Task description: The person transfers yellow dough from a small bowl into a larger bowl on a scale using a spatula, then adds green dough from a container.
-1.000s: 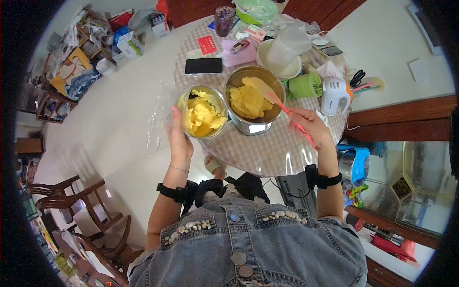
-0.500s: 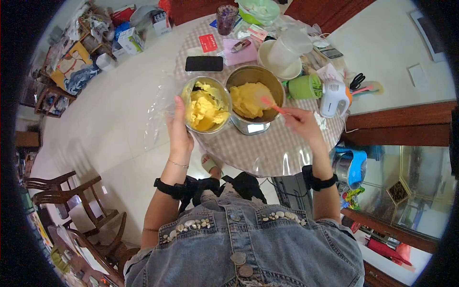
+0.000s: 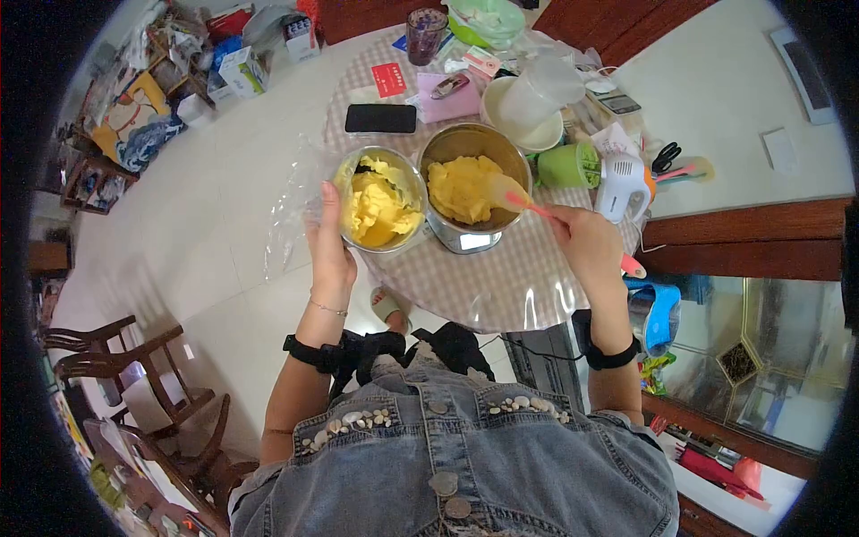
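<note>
My left hand (image 3: 331, 242) grips the left side of a smaller metal bowl (image 3: 417, 174), thumb up along its rim. Lumpy yellow dough (image 3: 380, 208) lies in that bowl, which is tilted towards me. Close beside it, a larger metal bowl (image 3: 512, 154) stands on a kitchen scale (image 3: 477, 242) with a lit display. Inside is a smoother yellow mass (image 3: 461, 186). My right hand (image 3: 591, 246) is closed round a spatula (image 3: 535, 208) with a pink handle; its pale blade is at the right of the mass in the larger bowl.
A black phone (image 3: 381, 118) lies behind the bowls on the checked tablecloth (image 3: 501, 291). To the right stand a green cup (image 3: 565, 166) and a white hand mixer (image 3: 622, 186). A white tub (image 3: 540, 134), a purple glass (image 3: 425, 38) and a green bowl (image 3: 488, 22) are farther back.
My right hand has moved slightly right and towards me, drawing the spatula's blade to the right side of the larger bowl. The handle's end now shows. My left hand still holds the smaller bowl.
</note>
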### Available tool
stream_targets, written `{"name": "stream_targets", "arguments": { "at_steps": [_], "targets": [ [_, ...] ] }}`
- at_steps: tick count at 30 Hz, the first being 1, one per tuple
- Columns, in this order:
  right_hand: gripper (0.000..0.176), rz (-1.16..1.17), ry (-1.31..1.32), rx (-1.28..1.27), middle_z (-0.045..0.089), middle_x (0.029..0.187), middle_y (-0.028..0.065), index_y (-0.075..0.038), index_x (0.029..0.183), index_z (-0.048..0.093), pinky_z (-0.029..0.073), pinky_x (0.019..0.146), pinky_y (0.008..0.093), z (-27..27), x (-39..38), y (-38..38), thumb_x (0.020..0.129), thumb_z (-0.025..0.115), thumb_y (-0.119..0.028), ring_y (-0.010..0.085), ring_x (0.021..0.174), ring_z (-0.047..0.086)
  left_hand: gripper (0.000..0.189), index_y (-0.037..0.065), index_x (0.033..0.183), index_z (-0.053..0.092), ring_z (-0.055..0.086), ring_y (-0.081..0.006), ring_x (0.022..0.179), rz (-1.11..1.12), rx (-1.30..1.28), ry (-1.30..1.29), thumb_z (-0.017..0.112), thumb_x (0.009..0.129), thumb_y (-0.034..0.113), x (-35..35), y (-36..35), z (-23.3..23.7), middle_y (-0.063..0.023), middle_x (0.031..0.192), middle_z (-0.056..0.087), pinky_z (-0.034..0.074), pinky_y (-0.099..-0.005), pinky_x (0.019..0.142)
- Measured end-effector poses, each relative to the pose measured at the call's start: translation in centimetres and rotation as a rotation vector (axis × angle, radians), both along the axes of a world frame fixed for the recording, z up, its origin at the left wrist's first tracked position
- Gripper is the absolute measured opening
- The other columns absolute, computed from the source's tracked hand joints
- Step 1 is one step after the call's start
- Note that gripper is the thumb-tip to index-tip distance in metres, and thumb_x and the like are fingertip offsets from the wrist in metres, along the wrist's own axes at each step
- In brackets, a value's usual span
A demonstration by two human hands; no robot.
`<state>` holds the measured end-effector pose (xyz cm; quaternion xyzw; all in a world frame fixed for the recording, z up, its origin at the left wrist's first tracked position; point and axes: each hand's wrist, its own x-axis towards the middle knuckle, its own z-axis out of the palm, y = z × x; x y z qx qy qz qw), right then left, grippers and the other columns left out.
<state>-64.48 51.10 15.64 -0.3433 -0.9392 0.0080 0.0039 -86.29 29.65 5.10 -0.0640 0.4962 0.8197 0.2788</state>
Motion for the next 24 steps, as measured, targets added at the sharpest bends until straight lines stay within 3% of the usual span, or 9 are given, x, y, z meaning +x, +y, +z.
{"name": "stream_targets", "arguments": {
  "at_steps": [10,16,21,24],
  "targets": [
    [0.017,-0.041,0.231,0.042,0.065,0.077,0.0111,-0.017,0.094,0.072,0.048,0.058,0.0411,1.3,0.3,-0.4,0.083,0.061,-0.024,0.0299,0.068,0.063,0.090,-0.008,0.136,0.024,0.034,-0.0235,0.130,0.008,-0.034,-0.001,0.069,0.080,0.047,-0.2,-0.3,-0.7,-0.0185,0.138,0.038,0.023,-0.0375,0.110],
    [0.020,-0.023,0.335,-0.097,0.065,0.078,0.0114,-0.014,0.101,0.070,0.047,0.058,0.0371,2.1,0.1,-1.0,0.083,0.063,-0.020,0.0285,0.065,0.062,0.102,-0.010,0.139,0.013,0.030,-0.0256,0.133,-0.032,-0.016,-0.004,0.070,0.079,0.049,-0.4,-0.4,-1.0,-0.0206,0.141,0.033,0.020,-0.0381,0.111],
    [0.021,-0.028,0.502,-0.335,0.063,0.071,0.0106,-0.009,0.102,0.070,0.043,0.055,0.0291,1.6,1.4,-1.0,0.082,0.066,-0.012,0.0173,0.057,0.057,0.112,-0.012,0.140,0.001,0.026,-0.0281,0.134,-0.025,-0.067,-0.025,0.071,0.077,0.049,-0.4,-0.2,-1.4,-0.0236,0.142,0.028,0.017,-0.0390,0.112],
    [0.021,-0.056,0.431,-0.320,0.063,0.071,0.0105,-0.008,0.102,0.070,0.043,0.055,0.0279,2.5,1.3,-1.5,0.082,0.065,-0.012,0.0152,0.057,0.055,0.117,-0.013,0.140,-0.003,0.025,-0.0286,0.135,-0.037,-0.054,-0.047,0.072,0.076,0.049,-0.3,-0.2,-0.6,-0.0253,0.143,0.025,0.019,-0.0394,0.111]
  ]
}}
